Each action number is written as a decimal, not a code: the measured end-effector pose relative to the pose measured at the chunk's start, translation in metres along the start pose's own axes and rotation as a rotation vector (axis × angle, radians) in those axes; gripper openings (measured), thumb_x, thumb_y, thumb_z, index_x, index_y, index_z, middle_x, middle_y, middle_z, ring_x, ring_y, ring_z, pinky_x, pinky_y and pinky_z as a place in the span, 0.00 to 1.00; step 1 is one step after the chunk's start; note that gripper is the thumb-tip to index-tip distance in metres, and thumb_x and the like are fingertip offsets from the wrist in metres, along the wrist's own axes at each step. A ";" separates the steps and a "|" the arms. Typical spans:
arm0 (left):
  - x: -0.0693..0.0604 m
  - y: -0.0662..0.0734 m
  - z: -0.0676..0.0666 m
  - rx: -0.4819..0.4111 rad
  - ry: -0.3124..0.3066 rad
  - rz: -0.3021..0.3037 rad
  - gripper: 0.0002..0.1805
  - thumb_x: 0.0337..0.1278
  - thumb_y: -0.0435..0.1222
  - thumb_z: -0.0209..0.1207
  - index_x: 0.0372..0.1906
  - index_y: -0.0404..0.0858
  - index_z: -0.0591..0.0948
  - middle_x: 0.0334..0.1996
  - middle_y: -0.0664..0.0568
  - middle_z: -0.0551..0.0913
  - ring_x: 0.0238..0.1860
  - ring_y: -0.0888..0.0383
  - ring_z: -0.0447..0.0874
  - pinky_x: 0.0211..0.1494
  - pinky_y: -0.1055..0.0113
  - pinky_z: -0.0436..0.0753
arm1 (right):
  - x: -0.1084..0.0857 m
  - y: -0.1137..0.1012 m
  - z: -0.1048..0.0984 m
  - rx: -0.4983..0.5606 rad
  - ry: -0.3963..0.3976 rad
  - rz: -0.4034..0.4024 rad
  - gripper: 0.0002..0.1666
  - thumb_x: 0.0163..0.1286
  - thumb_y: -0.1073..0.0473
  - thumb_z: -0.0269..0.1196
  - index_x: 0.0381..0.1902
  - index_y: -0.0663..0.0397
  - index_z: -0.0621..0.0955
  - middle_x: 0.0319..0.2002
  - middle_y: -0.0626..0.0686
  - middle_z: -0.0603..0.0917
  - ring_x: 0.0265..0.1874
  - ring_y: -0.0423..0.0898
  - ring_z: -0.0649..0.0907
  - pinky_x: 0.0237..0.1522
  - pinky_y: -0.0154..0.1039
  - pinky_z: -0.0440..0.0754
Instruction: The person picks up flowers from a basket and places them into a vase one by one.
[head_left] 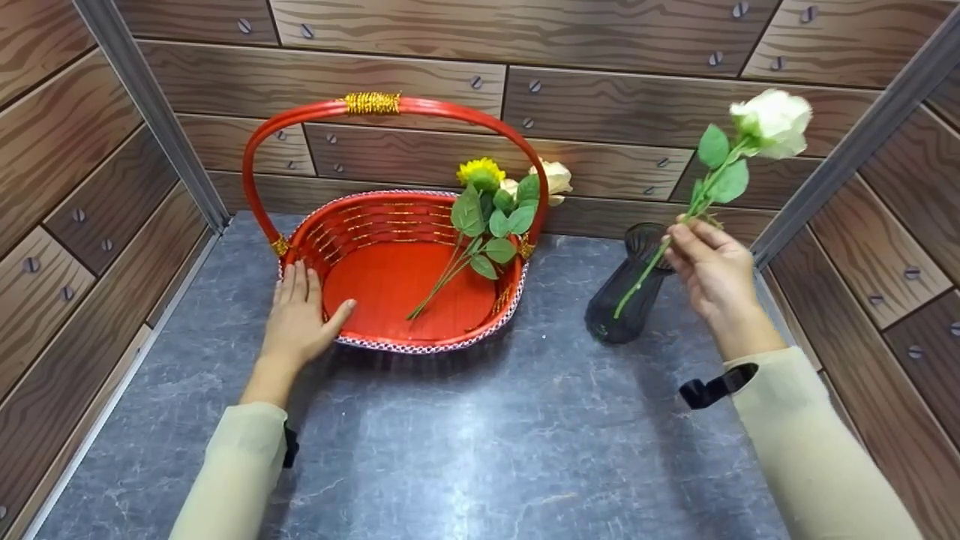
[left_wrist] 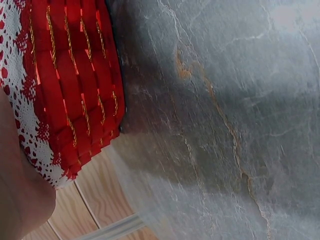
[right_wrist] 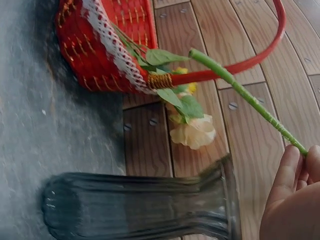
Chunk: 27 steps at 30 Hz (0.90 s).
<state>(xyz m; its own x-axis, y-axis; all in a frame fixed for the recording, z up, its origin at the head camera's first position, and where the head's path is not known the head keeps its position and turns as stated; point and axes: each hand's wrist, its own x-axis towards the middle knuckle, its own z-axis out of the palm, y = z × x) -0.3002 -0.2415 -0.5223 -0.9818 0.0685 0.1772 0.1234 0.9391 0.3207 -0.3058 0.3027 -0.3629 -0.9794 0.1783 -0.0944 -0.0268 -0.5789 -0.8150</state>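
A white artificial rose (head_left: 776,124) is pinched by its green stem between the thumb and fingers of my right hand (head_left: 716,274). Its stem end hangs in front of the dark glass vase (head_left: 619,304) in the head view; the right wrist view shows the stem (right_wrist: 250,100) apart from the vase (right_wrist: 130,205). My left hand (head_left: 300,315) rests on the left rim of a red woven basket (head_left: 405,292), fingers straight and thumb spread over the inside. Inside the basket, a yellow flower (head_left: 481,172) and pale roses (head_left: 553,178) lean on the right rim.
The basket's tall red handle (head_left: 330,110) arches over it, wrapped in gold at the top. Wood-patterned walls (head_left: 600,105) enclose the grey marbled tabletop (head_left: 465,435) at the back and both sides. White lace (left_wrist: 30,110) trims the basket rim.
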 end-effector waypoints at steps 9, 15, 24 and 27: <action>-0.001 0.000 -0.001 -0.008 0.012 0.007 0.53 0.68 0.65 0.43 0.74 0.20 0.53 0.76 0.26 0.46 0.78 0.32 0.38 0.78 0.40 0.42 | 0.011 -0.020 0.002 0.055 0.005 -0.057 0.11 0.60 0.76 0.67 0.41 0.65 0.86 0.32 0.57 0.88 0.29 0.47 0.89 0.35 0.36 0.88; -0.003 0.001 -0.002 -0.012 0.009 0.006 0.53 0.68 0.64 0.44 0.74 0.20 0.53 0.77 0.27 0.46 0.78 0.33 0.37 0.79 0.41 0.41 | 0.016 -0.025 0.000 0.077 0.024 -0.086 0.11 0.61 0.73 0.67 0.43 0.66 0.86 0.31 0.58 0.88 0.29 0.48 0.89 0.33 0.36 0.88; -0.002 0.001 -0.002 -0.017 0.018 0.008 0.53 0.68 0.65 0.44 0.74 0.20 0.54 0.77 0.27 0.46 0.79 0.33 0.37 0.79 0.41 0.41 | 0.025 -0.030 0.001 0.049 0.066 -0.107 0.07 0.62 0.70 0.68 0.39 0.64 0.86 0.30 0.57 0.88 0.26 0.46 0.87 0.28 0.35 0.86; -0.001 0.001 -0.001 -0.018 0.015 0.008 0.54 0.67 0.66 0.44 0.74 0.21 0.53 0.77 0.27 0.46 0.79 0.33 0.37 0.79 0.42 0.41 | 0.028 -0.035 0.004 0.044 0.097 -0.130 0.06 0.61 0.70 0.69 0.37 0.63 0.87 0.29 0.56 0.87 0.25 0.46 0.86 0.29 0.34 0.86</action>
<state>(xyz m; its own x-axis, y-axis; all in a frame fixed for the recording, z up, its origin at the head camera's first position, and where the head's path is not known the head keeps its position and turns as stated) -0.2986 -0.2406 -0.5209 -0.9785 0.0706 0.1937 0.1337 0.9325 0.3356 -0.3327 0.3252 -0.3349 -0.9433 0.3286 -0.0467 -0.1625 -0.5796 -0.7985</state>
